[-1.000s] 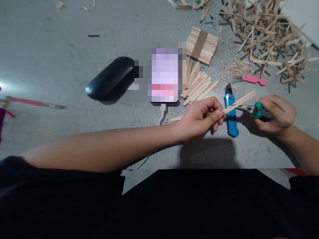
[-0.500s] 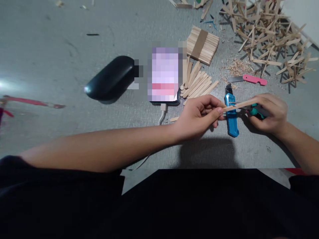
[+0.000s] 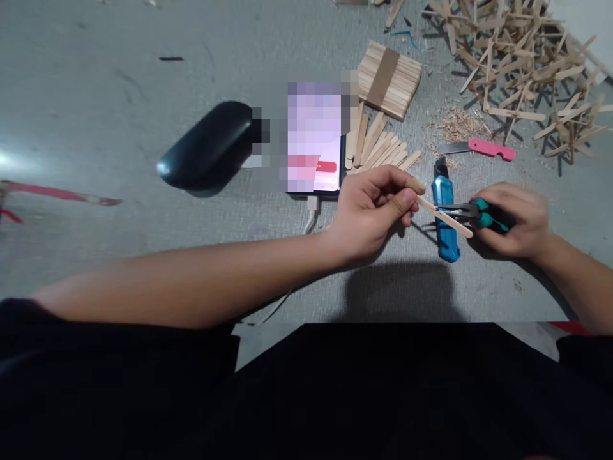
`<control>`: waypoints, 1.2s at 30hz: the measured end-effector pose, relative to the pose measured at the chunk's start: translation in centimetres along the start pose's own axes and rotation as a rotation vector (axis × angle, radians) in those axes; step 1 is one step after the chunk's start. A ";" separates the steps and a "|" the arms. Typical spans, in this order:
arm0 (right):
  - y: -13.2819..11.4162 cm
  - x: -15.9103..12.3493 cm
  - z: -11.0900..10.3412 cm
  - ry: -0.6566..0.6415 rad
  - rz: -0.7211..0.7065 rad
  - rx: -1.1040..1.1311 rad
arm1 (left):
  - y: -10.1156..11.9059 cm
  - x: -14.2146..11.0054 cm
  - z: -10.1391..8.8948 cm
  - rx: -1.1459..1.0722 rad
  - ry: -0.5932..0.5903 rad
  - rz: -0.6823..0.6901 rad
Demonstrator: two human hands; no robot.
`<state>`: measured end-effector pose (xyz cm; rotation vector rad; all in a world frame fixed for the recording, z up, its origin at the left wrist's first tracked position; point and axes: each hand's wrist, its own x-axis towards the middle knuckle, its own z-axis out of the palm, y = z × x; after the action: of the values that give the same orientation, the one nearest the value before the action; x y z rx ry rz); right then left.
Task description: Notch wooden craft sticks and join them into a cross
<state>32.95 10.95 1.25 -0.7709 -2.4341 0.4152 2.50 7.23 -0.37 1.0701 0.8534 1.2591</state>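
My left hand (image 3: pixel 376 207) pinches one end of a wooden craft stick (image 3: pixel 453 223), which slants down to the right. Pliers (image 3: pixel 479 212) with green and black handles are gripped in my right hand (image 3: pixel 520 217). Their jaws meet the stick near its middle; whether they bite on it I cannot tell. Beneath the stick lies a blue utility knife (image 3: pixel 446 246) on the grey table. Just beyond my left hand, loose craft sticks (image 3: pixel 383 150) fan out beside a phone.
The phone (image 3: pixel 325 182) is plugged into a white cable (image 3: pixel 310 220). A banded bundle of sticks (image 3: pixel 405 80), a pink folding knife (image 3: pixel 493 149), wood shavings (image 3: pixel 457 124) and a heap of joined sticks (image 3: pixel 522 64) lie beyond. A black case (image 3: pixel 205 147) and a paintbrush (image 3: pixel 57 191) are leftward.
The stick has swung from tilting up toward my right hand to slanting downward, its far end now free. The pliers' jaws have come into plain view. My left hand has shifted slightly left.
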 end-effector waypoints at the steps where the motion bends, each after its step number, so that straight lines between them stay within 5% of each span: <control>1: 0.0 0.0 0.0 -0.007 0.006 0.021 | 0.0 0.1 0.0 0.003 0.000 0.000; 9: -0.3 0.4 -0.3 -0.115 -0.014 0.117 | 0.1 -0.3 0.3 0.056 -0.014 -0.028; 26: -0.2 0.1 0.0 -0.014 0.092 0.104 | 0.3 -0.3 0.4 0.080 0.028 -0.035; 36: -0.5 0.9 -1.2 -0.164 0.075 0.208 | 0.4 -0.5 0.4 0.190 0.044 0.047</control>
<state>32.81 11.22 2.78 -0.7654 -2.4652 0.7750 2.73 6.62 0.09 1.2231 1.0022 1.2626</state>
